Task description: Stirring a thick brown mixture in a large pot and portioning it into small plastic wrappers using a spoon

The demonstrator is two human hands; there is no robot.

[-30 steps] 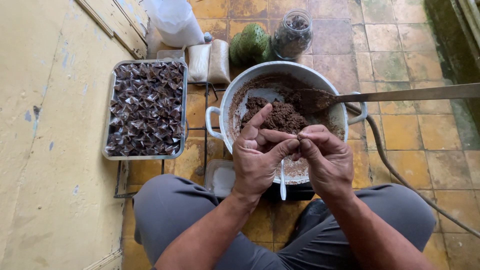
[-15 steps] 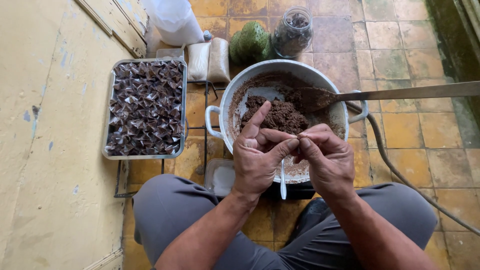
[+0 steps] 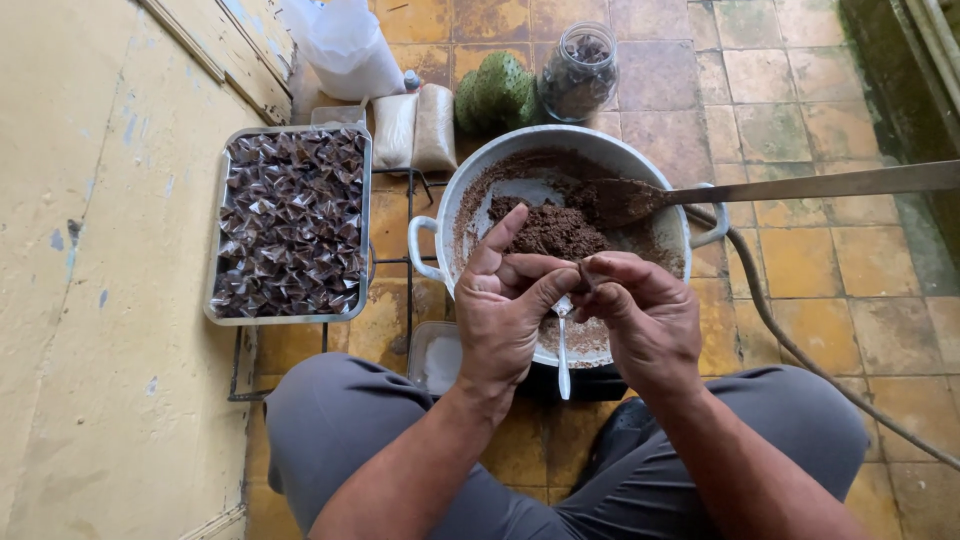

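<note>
In the head view, the left hand (image 3: 510, 310) and right hand (image 3: 640, 315) meet just in front of the white pot (image 3: 455, 200), fingertips pinched together on a small brown piece. Left of the pot, a tray (image 3: 212, 250) sits full of wrapped pieces; brown paste (image 3: 555, 228) remains inside the pot.

Illumination: soft, even daylight, moderately bright; no single source is identifiable. Shadows are weak and diffuse, the deepest lying beneath the white pot (image 3: 640, 155) at 6 o'clock of its base and between the knees. Glare: mild sheen on the wrappers in the metal tray (image 3: 215, 225) and on the glass jar (image 3: 580, 70) at 12 o'clock. Focus is sharp across the centre; no motion blur on the left hand (image 3: 505, 305) or right hand (image 3: 645, 320). Wide-angle bending shows at 3 and 9 o'clock edges.
</note>
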